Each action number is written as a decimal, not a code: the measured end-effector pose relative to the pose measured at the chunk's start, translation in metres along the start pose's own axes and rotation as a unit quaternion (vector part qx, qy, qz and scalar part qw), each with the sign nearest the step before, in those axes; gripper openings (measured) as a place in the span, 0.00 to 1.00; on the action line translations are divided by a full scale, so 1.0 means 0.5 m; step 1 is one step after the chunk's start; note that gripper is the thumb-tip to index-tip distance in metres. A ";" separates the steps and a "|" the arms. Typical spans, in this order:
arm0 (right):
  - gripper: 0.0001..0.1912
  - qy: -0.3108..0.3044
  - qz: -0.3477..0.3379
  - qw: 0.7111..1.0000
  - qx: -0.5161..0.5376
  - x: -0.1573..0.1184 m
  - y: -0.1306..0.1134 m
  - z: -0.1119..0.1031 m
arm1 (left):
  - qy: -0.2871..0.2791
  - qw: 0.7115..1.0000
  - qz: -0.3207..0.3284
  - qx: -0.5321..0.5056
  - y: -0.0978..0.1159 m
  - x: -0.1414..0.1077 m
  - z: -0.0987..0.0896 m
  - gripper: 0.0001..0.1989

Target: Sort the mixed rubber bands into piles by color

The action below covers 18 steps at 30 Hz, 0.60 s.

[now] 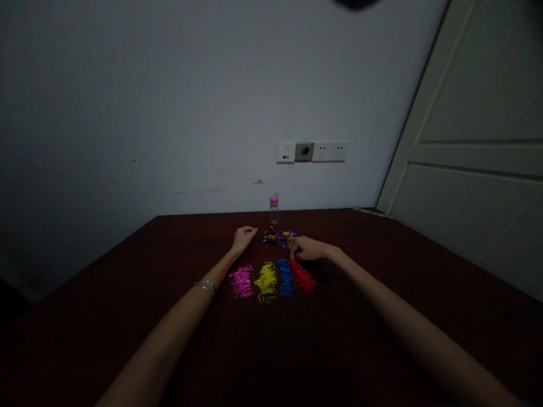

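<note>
My left hand (245,238) rests on the table left of a mixed heap of small coloured rubber bands (276,237), its fingers curled in and nothing seen in them. At the heap's right side is my right hand (309,249), fingers bent down and drawn together, the fingertips just above the red rubber bands (303,278); whatever they may hold is too small to make out. Sorted piles lie nearer to me: pink rubber bands (241,282), yellow rubber bands (267,278) and blue rubber bands (285,278). Dark bits right of the red pile are hard to discern.
Behind the heap stands a clear bottle (274,213) with a pink lid. The dark red-brown table (203,356) meets a pale wall (190,113) bearing sockets (331,151). A panelled door (475,152) is at the right.
</note>
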State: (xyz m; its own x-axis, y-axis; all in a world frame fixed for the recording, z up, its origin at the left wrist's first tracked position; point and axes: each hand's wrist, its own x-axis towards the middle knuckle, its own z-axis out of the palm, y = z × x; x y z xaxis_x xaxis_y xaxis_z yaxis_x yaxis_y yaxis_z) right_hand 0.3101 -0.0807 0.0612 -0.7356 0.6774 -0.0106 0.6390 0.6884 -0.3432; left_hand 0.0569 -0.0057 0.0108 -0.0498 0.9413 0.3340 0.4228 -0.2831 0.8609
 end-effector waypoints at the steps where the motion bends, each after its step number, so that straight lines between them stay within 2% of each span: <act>1: 0.20 -0.001 -0.001 1.000 0.002 -0.001 0.002 0.000 | -0.003 1.000 0.000 0.000 0.000 0.000 0.000 0.12; 5: 0.19 0.014 -0.004 1.000 0.014 -0.004 0.012 -0.001 | -0.002 1.000 0.004 0.006 -0.002 0.001 0.001 0.13; 9: 0.18 0.062 0.018 0.998 0.019 -0.012 0.027 -0.004 | 0.000 1.000 0.012 0.006 -0.006 0.002 0.001 0.13; 13: 0.18 0.132 0.090 0.987 -0.001 -0.027 0.062 -0.008 | 0.005 1.000 0.004 0.011 -0.010 0.004 0.002 0.13; 18: 0.21 0.156 0.183 0.970 -0.029 -0.057 0.145 0.013 | -0.011 1.000 -0.004 0.017 -0.008 0.003 0.003 0.11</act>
State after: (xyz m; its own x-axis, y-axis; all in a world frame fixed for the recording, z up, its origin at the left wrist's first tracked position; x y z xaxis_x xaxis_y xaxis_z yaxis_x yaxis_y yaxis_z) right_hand 0.3757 -0.0517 0.0308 -0.3585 0.9187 0.1659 0.8632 0.3939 -0.3159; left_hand 0.0564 -0.0032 0.0073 -0.0333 0.9477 0.3173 0.4534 -0.2686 0.8499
